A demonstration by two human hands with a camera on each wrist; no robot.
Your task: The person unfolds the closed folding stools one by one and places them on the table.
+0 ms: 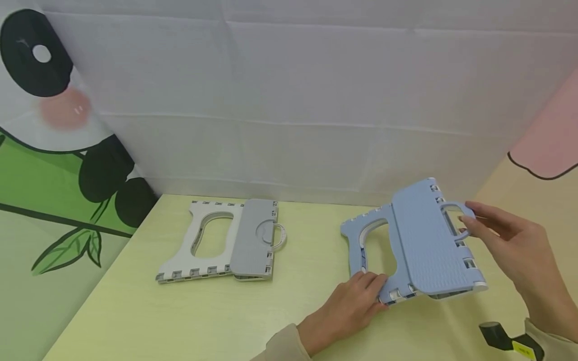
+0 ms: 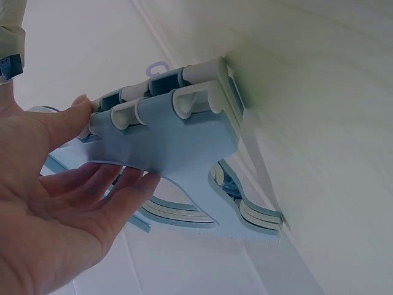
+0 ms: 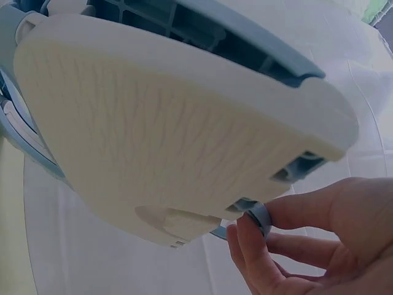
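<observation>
Yellow tabletop (image 1: 203, 316), blue stool (image 1: 426, 240) in both hands' (image 1: 345, 311) (image 1: 526, 250) pinching fingers (image 2: 132, 200), cream underside (image 3: 153, 141) only in right-wrist view.

The bare left hand (image 1: 347, 306) and bare right hand (image 1: 519, 245) extend from beige cloth sleeves (image 1: 288, 343). The right wrist wears a black, blocky device (image 1: 495, 335) with a yellow label (image 1: 524, 349), its dark print illegible.

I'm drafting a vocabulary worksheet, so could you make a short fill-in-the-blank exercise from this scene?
The right hand pinches the blue folding step stool by its ____.
In the head view, the gray-and-white folding step stool lies to the ____ of the blue one.
The left hand grips the blue stool too, so the number of stools held is ____.

Missing words: handle; left; one.
</observation>
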